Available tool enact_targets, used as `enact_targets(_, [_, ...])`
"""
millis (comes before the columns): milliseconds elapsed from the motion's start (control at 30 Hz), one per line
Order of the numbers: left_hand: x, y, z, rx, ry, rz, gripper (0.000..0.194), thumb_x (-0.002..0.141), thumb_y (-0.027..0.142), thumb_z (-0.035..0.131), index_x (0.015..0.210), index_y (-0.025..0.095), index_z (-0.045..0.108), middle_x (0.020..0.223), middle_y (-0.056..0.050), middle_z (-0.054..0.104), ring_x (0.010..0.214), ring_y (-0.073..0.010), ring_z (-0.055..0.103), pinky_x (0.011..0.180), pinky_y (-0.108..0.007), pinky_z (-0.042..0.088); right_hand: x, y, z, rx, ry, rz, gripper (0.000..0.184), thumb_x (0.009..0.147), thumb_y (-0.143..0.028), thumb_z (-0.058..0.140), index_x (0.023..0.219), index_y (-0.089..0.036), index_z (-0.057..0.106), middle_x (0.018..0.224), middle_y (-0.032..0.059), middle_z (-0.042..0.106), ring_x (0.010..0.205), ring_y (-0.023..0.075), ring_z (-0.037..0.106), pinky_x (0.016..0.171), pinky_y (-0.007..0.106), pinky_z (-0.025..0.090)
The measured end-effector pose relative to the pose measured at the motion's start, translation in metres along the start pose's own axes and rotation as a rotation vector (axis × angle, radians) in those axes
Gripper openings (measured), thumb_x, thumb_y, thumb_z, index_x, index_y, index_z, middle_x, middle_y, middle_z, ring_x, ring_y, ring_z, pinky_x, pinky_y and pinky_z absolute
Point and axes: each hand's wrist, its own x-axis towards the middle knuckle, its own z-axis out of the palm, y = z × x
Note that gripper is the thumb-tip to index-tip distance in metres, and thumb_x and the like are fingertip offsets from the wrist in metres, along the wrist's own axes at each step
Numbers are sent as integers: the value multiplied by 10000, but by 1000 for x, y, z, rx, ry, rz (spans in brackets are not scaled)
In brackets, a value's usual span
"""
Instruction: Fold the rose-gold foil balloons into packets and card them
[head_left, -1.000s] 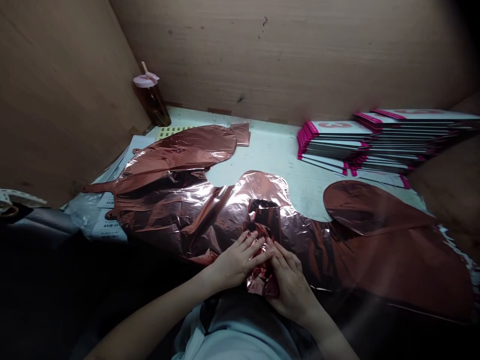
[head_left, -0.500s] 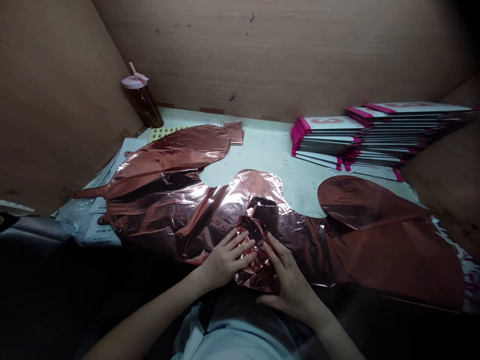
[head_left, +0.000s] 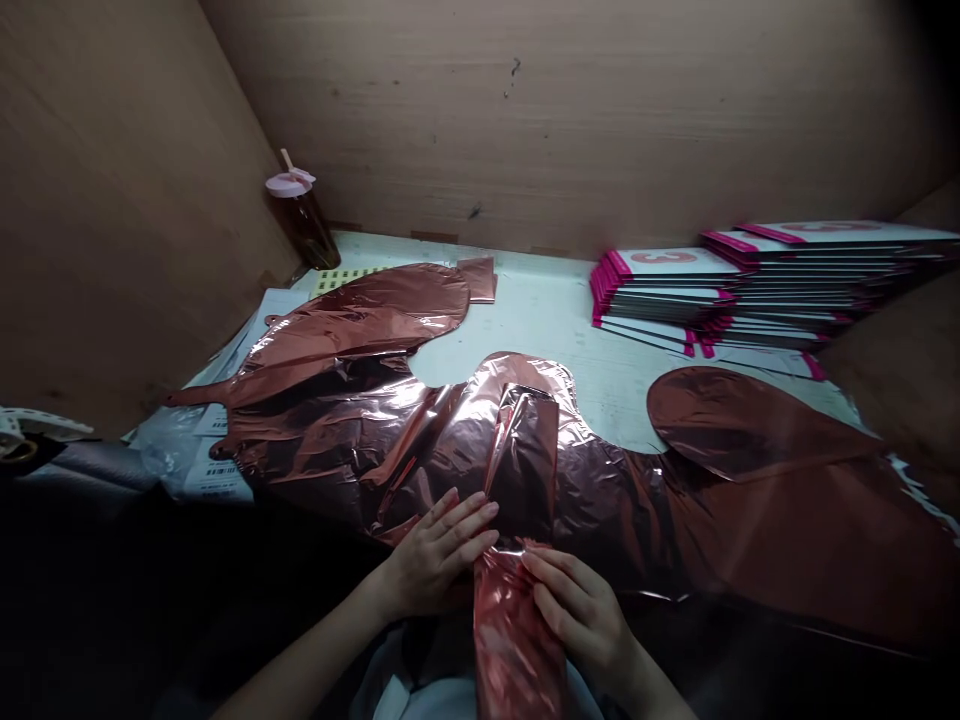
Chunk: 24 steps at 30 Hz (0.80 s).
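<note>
Flat rose-gold foil balloons [head_left: 315,420] are spread over the table in front of me. A narrow folded foil balloon [head_left: 529,465] lies on top of them at the middle. From its near end, a shiny strip of foil hangs over the table edge toward my lap. My left hand [head_left: 442,555] rests with fingers stretched out on the foil, beside the left border of the folded piece. My right hand [head_left: 577,610] is closed, thumb and fingers pinching the folded foil balloon at the edge where it bends down. The thumb is partly hidden.
Stacked white and pink packets marked with a 3 [head_left: 660,280] stand at the back right. A lidded drink cup [head_left: 304,225] is in the back left corner. Near it lie a small folded foil square [head_left: 478,278] and labelled papers [head_left: 217,475]. Wooden walls [head_left: 420,110] enclose the table.
Both hands have moved nearer to me. The crumpled foil end between them has been drawn down past the table edge and now hangs as a strip. The view has shifted slightly.
</note>
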Motion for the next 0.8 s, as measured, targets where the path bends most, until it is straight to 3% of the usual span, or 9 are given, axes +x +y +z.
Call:
enact_targets(100, [9, -1, 11, 76, 104, 45, 250, 966, 108, 473, 1177, 147, 600, 1241, -83, 682, 1347, -235, 481, 1162, -477, 357, -4, 11, 6, -52, 32, -87, 218, 937, -87, 506, 1050, -206, 650, 1320, 108, 625, 1310, 259, 513, 1035, 494, 518])
enact_targets(200, [17, -3, 13, 63, 118, 45, 226, 950, 96, 525, 1146, 129, 633, 1042, -64, 743, 1092, -195, 662, 1039, -409, 508, 1, 20, 7, -122, 43, -71, 268, 918, -35, 511, 1130, -156, 621, 1354, 154, 593, 1356, 275, 459, 1051, 505, 500])
enact_targets(300, [18, -2, 11, 12, 126, 15, 271, 933, 89, 557, 1195, 123, 619, 931, -58, 738, 920, -169, 690, 926, -375, 571, 6, 20, 5, -167, 48, -67, 344, 925, -28, 490, 1238, -127, 594, 1366, 176, 577, 1375, 286, 431, 1056, 499, 494])
enact_targets(400, [15, 1, 12, -81, 119, -3, 369, 947, 86, 533, 1315, 121, 544, 997, -78, 731, 965, -171, 675, 923, -374, 567, 6, 15, 4, -104, 86, -42, 393, 955, -75, 461, 1329, -148, 558, 1343, 157, 599, 1359, 285, 456, 1056, 519, 482])
enact_targets(533, [15, 6, 19, -133, 136, -105, 541, 970, 102, 476, 1493, 141, 341, 1058, -104, 706, 979, -191, 662, 893, -380, 565, 10, 8, 6, -8, 223, 199, 268, 978, -182, 475, 1178, -217, 648, 1084, 87, 701, 1021, 219, 651, 844, 399, 568])
enact_targets(633, [21, 13, 28, -78, 246, -405, 612, 988, 158, 437, 1551, 154, 197, 868, -62, 681, 788, -182, 649, 732, -322, 566, 22, 4, 14, -25, 363, 483, 183, 988, -263, 464, 974, -202, 636, 830, 54, 684, 751, 182, 637, 641, 304, 515])
enact_targets(733, [33, 19, 37, -40, 303, -658, 664, 987, 179, 438, 1563, 179, 108, 785, -7, 645, 691, -156, 619, 687, -277, 539, 41, 6, 21, -104, 422, 736, 172, 975, -319, 469, 1017, -176, 553, 767, 48, 687, 683, 192, 654, 593, 282, 468])
enact_targets(800, [40, 21, 41, -29, 311, -729, 685, 970, 156, 456, 1557, 190, 104, 775, 15, 624, 659, -138, 606, 675, -251, 524, 53, 10, 23, -252, 350, 813, 217, 954, -307, 474, 1099, -154, 525, 760, 55, 702, 662, 219, 668, 565, 288, 425])
